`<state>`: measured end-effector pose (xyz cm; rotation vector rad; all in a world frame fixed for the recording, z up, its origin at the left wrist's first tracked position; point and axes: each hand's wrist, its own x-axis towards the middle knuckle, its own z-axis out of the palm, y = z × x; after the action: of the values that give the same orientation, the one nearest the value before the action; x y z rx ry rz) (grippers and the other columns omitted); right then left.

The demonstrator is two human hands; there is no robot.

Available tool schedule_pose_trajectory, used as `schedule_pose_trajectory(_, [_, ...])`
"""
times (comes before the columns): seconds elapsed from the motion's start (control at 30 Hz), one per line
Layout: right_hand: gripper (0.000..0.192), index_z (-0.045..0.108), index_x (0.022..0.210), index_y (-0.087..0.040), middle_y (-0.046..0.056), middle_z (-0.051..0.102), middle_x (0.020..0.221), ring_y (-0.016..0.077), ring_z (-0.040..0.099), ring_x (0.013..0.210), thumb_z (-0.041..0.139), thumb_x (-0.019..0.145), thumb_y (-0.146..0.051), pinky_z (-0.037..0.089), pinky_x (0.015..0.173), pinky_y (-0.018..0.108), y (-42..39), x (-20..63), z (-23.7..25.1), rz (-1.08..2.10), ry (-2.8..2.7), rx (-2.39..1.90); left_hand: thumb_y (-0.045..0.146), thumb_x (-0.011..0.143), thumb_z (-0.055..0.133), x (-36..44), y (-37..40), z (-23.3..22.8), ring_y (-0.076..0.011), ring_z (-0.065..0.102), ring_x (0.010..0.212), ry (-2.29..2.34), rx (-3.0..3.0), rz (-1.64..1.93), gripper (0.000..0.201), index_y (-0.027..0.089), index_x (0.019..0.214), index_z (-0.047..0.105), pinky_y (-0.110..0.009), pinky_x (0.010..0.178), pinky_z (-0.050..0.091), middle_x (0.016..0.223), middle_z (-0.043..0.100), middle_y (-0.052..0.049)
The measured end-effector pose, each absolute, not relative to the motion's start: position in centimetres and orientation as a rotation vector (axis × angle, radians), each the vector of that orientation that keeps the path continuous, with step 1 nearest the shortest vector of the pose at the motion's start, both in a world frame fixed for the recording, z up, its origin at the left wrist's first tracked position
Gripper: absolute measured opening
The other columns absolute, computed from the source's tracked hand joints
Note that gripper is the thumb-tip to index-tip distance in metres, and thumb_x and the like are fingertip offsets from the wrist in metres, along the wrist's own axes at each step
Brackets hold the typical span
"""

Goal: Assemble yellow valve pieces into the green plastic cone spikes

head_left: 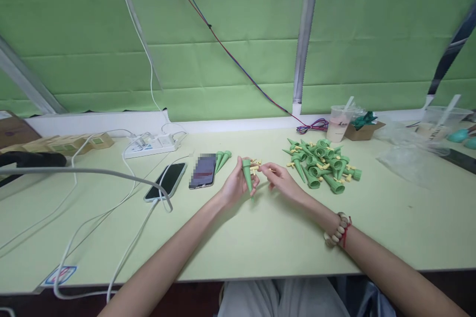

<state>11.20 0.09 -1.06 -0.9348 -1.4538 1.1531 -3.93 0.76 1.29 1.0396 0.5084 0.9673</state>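
In my left hand (235, 185) is a green plastic spike (247, 176), a hollow cone with its point down toward me. A small pale yellow valve piece (255, 166) sticks out from its upper side. The thumb and fingertips of my right hand (279, 179) pinch at the outer end of that yellow piece. To the right lies a heap of green spikes (316, 161) with yellow pieces among them. Two more green spikes (223, 159) lie side by side left of my left hand.
Two phones, one dark (168, 182) with a cable across it and one with a lit screen (203, 171), lie at left. Behind them is a power strip (150, 144). A drink cup (337, 124), small cardboard box (364, 130) and plastic bag (405, 151) stand at back right.
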Motion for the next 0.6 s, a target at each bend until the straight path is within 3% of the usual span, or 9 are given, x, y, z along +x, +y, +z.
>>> schedule_pose_trajectory(0.17, [0.031, 0.060, 0.081, -0.018, -0.001, 0.055, 0.057, 0.0094, 0.041, 0.046, 0.060, 0.070, -0.047, 0.030, 0.043, 0.022, -0.09, 11.11, -1.15, 1.054, -1.602, -0.950, 0.051, 0.081, 0.043, -3.83, 0.52, 1.14, -0.0079, 0.047, 0.047, 0.497, 1.073, 0.967, 0.031, 0.023, 0.095, 0.043, -0.018, 0.032, 0.036, 0.085, 0.053, -0.001])
schedule_pose_trajectory(0.3, [0.034, 0.062, 0.084, -0.017, -0.005, 0.043, 0.050, 0.0117, 0.047, 0.048, 0.063, 0.067, -0.047, 0.031, 0.046, 0.023, -0.04, 11.15, -1.38, 1.010, -1.600, -0.954, 0.054, 0.079, 0.045, -3.70, 0.43, 0.74, -0.0078, 0.046, 0.046, 0.522, 1.143, 0.906, 0.033, 0.024, 0.094, 0.042, -0.016, 0.033, 0.032, 0.077, 0.051, 0.001])
schedule_pose_trajectory(0.43, [0.027, 0.062, 0.077, -0.017, -0.008, 0.030, 0.049, 0.0085, 0.037, 0.045, 0.064, 0.066, -0.041, 0.027, 0.046, 0.022, -0.30, 11.09, -1.35, 0.920, -1.612, -1.003, 0.056, 0.080, 0.041, -3.54, 0.21, 0.58, -0.0071, 0.042, 0.043, 0.566, 1.161, 0.868, 0.035, 0.023, 0.091, 0.041, -0.013, 0.033, 0.024, 0.063, 0.045, 0.004])
schedule_pose_trajectory(0.6, [0.021, 0.059, 0.072, -0.019, -0.008, 0.027, 0.049, 0.0085, 0.030, 0.045, 0.060, 0.069, -0.040, 0.023, 0.047, 0.023, -0.98, 10.91, -1.05, 0.853, -1.608, -1.040, 0.053, 0.081, 0.042, -3.38, -0.09, 0.76, -0.0063, 0.040, 0.041, 0.582, 1.131, 0.870, 0.031, 0.023, 0.090, 0.042, -0.012, 0.034, 0.023, 0.060, 0.044, 0.004])
